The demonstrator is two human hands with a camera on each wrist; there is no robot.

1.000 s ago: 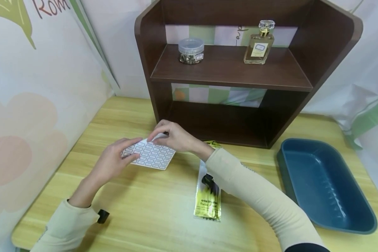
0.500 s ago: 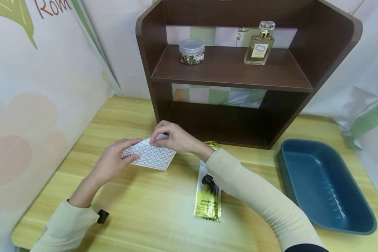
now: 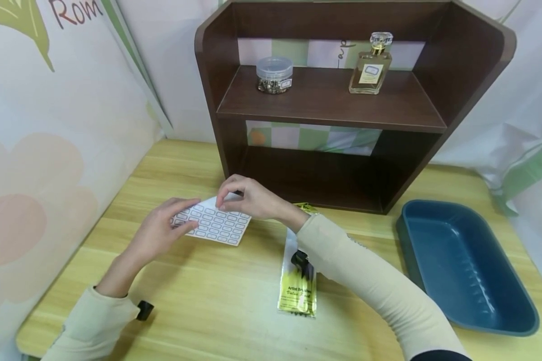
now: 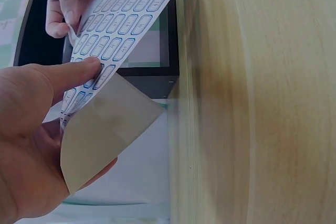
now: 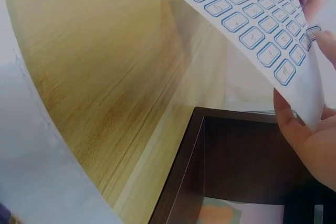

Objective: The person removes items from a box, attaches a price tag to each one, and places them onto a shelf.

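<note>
A white sheet of blue-bordered label stickers (image 3: 223, 228) is held above the table, tilted. My left hand (image 3: 155, 233) grips its left end, thumb on the printed face and fingers behind. In the left wrist view, a tan paper flap (image 4: 107, 132) spreads out below that thumb. At the sheet's upper edge my right hand (image 3: 253, 198) pinches a single label sticker (image 5: 313, 30), which lifts off the sheet in the right wrist view. How far it has come away is partly hidden by the fingers.
A dark brown shelf (image 3: 329, 108) stands behind the hands, bearing a lidded clear jar (image 3: 274, 75) and a perfume bottle (image 3: 371, 67). Under the right forearm lies a yellow artist-brush packet (image 3: 298, 296). A blue tray (image 3: 460, 260) sits at the table's right.
Over the last second my right fingertips have shifted slightly right along the sheet's upper edge. The left hand and sheet have hardly moved.
</note>
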